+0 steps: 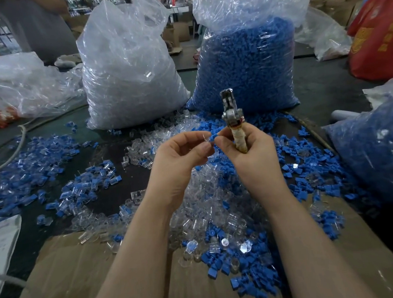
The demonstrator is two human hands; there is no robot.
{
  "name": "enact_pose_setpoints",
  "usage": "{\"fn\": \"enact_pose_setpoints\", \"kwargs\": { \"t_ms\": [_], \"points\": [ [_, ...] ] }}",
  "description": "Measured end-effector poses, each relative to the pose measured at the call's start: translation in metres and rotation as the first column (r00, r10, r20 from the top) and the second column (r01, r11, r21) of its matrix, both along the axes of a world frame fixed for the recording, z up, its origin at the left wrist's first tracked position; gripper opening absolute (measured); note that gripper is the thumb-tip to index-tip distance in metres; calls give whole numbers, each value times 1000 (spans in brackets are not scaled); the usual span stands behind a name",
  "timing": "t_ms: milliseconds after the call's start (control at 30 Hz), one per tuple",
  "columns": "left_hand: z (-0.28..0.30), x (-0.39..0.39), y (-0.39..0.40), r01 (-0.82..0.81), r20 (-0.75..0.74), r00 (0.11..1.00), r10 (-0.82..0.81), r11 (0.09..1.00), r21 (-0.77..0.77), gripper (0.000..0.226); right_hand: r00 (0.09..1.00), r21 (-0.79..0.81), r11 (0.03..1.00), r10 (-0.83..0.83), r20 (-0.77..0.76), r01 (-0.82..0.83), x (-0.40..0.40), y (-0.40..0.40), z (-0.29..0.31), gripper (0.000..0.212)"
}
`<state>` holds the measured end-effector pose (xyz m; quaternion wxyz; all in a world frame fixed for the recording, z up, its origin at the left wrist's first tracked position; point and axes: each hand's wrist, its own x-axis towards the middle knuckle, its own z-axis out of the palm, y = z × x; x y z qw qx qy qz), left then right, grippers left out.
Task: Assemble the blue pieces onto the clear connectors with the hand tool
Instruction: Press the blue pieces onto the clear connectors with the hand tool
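two hands (179, 157), one hand tool (231, 113), two upright bags (132, 67)

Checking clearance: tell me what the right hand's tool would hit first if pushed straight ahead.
Probably the bag of blue pieces: the hand tool in the right hand points at it, though depth is unclear.

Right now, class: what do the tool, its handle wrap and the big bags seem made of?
Tool: dull grey metal, worn-looking. Handle wrap: tan wound cord or tape, probably fabric; ridged turns show. Bags: thin clear plastic film, glossy and crinkled, contents visible through it.
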<state>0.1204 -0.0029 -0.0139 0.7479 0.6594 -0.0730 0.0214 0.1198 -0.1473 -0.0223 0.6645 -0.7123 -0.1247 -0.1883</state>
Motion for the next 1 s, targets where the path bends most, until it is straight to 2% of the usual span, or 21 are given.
{"fn": "enact_pose_setpoints", "kwargs": {
  "t_ms": [467, 600, 867, 1000],
  "points": [
    [4, -2, -3, -101, 47, 994, 99, 994, 43, 21, 999, -64, 997, -51, 7, 51, 2, 2, -2, 17],
    [4, -2, -2, -137, 64, 989, 132, 987, 84, 21, 998, -106, 992, -67, -9, 66, 2, 1, -4, 4],
    [4, -1, 0, -141, 74, 988, 133, 984, 111, 19, 998, -137, 989, -53, -16, 50, 1, -1, -3, 7],
    [4, -1, 1, -157, 44, 987, 154, 986, 52, 17, 998, -159, 987, -20, -55, 11, 1, -2, -3, 4]
  ]
}}
